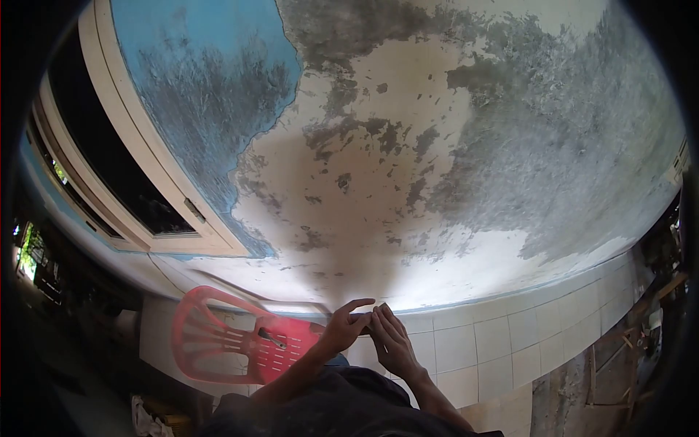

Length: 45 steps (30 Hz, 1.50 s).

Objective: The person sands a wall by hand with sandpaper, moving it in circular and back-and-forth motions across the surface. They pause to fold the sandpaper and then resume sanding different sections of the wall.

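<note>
The chair (280,357) stands near the foot of the wall (437,182), which rises beyond it and stretches well to its right. A small tool (273,339) lies on the chair's seat. The window (120,156) is set higher than the chair and somewhat to its left. The left hand (344,329) is just right of the chair (part of the seat's edge hides behind it), and the right hand (395,346) lies farther right. Floor tiles (495,346) run under the chair and off to its right, toward some planks (615,371) well apart from it.
</note>
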{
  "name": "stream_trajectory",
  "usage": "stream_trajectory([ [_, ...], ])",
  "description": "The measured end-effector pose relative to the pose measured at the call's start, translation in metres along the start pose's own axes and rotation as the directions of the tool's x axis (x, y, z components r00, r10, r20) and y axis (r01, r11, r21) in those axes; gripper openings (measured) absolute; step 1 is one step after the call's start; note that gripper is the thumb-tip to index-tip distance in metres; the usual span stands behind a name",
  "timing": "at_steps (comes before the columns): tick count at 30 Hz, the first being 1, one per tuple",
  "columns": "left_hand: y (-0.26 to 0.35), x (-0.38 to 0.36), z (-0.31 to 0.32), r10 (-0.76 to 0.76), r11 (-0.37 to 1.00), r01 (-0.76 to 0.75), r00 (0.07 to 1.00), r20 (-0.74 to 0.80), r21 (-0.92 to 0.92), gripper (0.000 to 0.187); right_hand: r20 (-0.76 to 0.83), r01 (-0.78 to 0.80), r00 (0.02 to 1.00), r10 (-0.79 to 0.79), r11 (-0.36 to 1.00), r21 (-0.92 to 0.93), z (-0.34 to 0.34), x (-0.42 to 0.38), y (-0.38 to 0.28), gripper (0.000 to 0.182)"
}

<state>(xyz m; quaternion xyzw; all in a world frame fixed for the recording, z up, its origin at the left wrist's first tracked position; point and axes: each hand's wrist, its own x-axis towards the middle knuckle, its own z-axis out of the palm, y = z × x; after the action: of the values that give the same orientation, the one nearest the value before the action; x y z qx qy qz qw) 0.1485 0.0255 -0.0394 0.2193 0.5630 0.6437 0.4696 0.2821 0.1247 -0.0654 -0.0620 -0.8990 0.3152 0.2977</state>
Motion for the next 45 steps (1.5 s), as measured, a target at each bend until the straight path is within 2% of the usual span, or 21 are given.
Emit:
stream_trajectory([
  [1,0.007,0.000,0.003,0.006,1.000,-0.006,1.000,0.007,-0.015,0.034,-0.026,0.002,1.000,-0.003,1.000,-0.014,0.000,0.002,0.000,0.046],
  [5,0.037,0.007,0.002,-0.010,0.998,0.010,1.000,-0.003,-0.063,0.035,-0.152,-0.132,0.976,0.157,0.978,0.163,-0.007,0.017,-0.004,0.044],
  [6,0.039,0.012,-0.006,0.045,0.998,-0.045,0.999,0.000,-0.053,0.036,-0.178,-0.164,0.963,0.200,0.967,0.197,-0.010,0.025,-0.005,0.044],
  [8,0.052,0.019,-0.024,0.189,0.979,-0.185,0.981,-0.049,0.087,0.037,-0.225,-0.222,0.934,0.278,0.944,0.245,-0.017,0.044,-0.008,0.041],
  [10,0.071,0.027,-0.045,0.322,0.932,-0.300,0.943,-0.085,0.202,0.036,-0.248,-0.279,0.900,0.358,0.911,0.303,-0.024,0.070,-0.016,0.039],
  [11,0.078,0.030,-0.056,0.409,0.905,-0.380,0.901,-0.144,0.191,0.030,-0.244,-0.318,0.881,0.406,0.888,0.332,-0.028,0.085,-0.019,0.039],
  [12,0.088,0.033,-0.069,0.490,0.853,-0.430,0.854,-0.173,0.296,0.027,-0.291,-0.280,0.872,0.393,0.889,0.363,-0.032,0.100,-0.024,0.038],
  [13,0.099,0.036,-0.083,0.571,0.788,-0.468,0.798,-0.192,0.400,0.024,-0.341,-0.199,0.886,0.315,0.921,0.335,-0.040,0.117,-0.032,0.039],
  [15,0.123,0.037,-0.108,0.782,0.550,-0.521,0.595,-0.184,0.653,0.019,-0.476,-0.018,0.872,0.108,0.982,0.190,-0.054,0.157,-0.047,0.038],
  [17,0.137,0.041,-0.134,0.862,0.451,-0.495,0.458,-0.218,0.743,0.017,-0.509,0.042,0.861,0.001,0.997,0.072,-0.063,0.189,-0.057,0.037],
  [18,0.146,0.042,-0.145,0.914,0.355,-0.484,0.360,-0.188,0.800,0.016,-0.539,0.124,0.837,-0.094,0.992,0.019,-0.068,0.209,-0.066,0.036],
  [21,0.163,0.051,-0.173,0.998,0.029,-0.419,0.058,-0.005,0.907,0.018,-0.521,0.223,0.756,-0.396,0.905,-0.363,-0.074,0.257,-0.067,0.036],
  [23,0.169,0.060,-0.188,0.993,-0.118,-0.341,-0.071,0.099,0.933,0.026,-0.518,0.149,0.716,-0.468,0.827,-0.542,-0.074,0.282,-0.071,0.036],
  [26,0.170,0.075,-0.203,0.973,-0.192,-0.153,-0.161,0.167,0.970,0.034,-0.509,0.072,0.674,-0.536,0.733,-0.676,-0.073,0.312,-0.075,0.035],
  [31,0.160,0.102,-0.220,0.872,-0.373,-0.108,-0.379,0.309,0.921,0.043,-0.445,-0.011,0.655,-0.610,0.582,-0.813,-0.068,0.333,-0.067,0.032],
  [35,0.152,0.104,-0.229,0.883,-0.349,-0.226,-0.403,0.239,0.909,0.050,-0.367,0.059,0.585,-0.723,0.489,-0.870,-0.080,0.347,-0.067,0.029],
  [38,0.162,0.106,-0.228,0.852,-0.407,-0.253,-0.450,0.266,0.877,0.051,-0.365,0.024,0.644,-0.673,0.494,-0.869,-0.076,0.338,-0.071,0.029],
  [40,0.167,0.109,-0.226,0.822,-0.442,-0.266,-0.503,0.267,0.857,0.050,-0.372,0.019,0.595,-0.713,0.475,-0.880,-0.075,0.343,-0.067,0.026],
  [41,0.163,0.107,-0.227,0.839,-0.424,-0.283,-0.480,0.256,0.860,0.050,-0.374,0.015,0.571,-0.731,0.465,-0.885,-0.076,0.344,-0.065,0.025],
  [44,0.150,0.101,-0.234,0.886,-0.368,-0.293,-0.398,0.238,0.882,0.050,-0.364,-0.015,0.606,-0.707,0.447,-0.894,-0.084,0.351,-0.082,0.026],
  [45,0.150,0.101,-0.235,0.887,-0.361,-0.282,-0.398,0.234,0.889,0.050,-0.352,0.001,0.614,-0.707,0.447,-0.895,-0.082,0.348,-0.078,0.026],
])
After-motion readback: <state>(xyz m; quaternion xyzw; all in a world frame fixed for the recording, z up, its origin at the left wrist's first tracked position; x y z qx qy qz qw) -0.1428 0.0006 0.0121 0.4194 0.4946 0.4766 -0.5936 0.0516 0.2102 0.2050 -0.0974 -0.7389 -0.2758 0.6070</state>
